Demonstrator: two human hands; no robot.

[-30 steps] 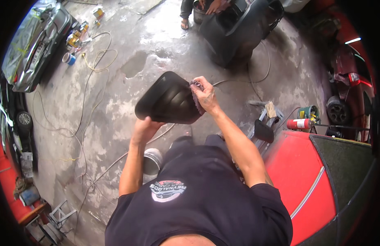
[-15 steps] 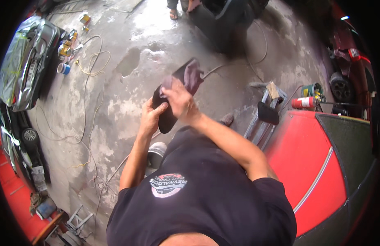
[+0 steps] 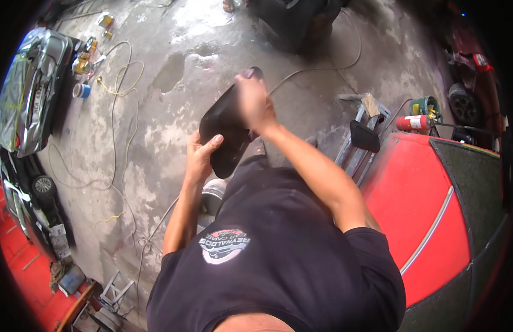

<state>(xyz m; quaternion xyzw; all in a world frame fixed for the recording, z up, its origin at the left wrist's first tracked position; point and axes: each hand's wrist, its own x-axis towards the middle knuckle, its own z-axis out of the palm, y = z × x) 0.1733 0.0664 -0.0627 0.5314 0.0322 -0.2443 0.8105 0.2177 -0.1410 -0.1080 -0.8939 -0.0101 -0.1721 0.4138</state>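
Observation:
My left hand (image 3: pixel 199 159) grips the near end of a long, glossy black panel (image 3: pixel 222 124) with rounded ends, its thumb on top. The panel is held tilted in front of my body, above the floor. My right hand (image 3: pixel 255 106), smeared by motion, is over the panel's far part. A little of a dusky purple cloth (image 3: pixel 251 72) shows beyond its fingers; most of the cloth is hidden. A smaller black panel (image 3: pixel 365 136) rests on a grey metal step stand (image 3: pixel 359 155) to my right.
A red panel (image 3: pixel 414 205) with a silver strip lies at right, near a red cylinder (image 3: pixel 413 123) and a green bucket (image 3: pixel 423 106). Hoses and cords (image 3: pixel 115 110) cross the concrete floor. A pale bucket (image 3: pixel 213 191) stands by my legs. Cars (image 3: pixel 38 94) line the left.
My right hand has moved toward the panel's far end with the cloth, which is now mostly out of sight. The panel has turned, showing more of its broad face.

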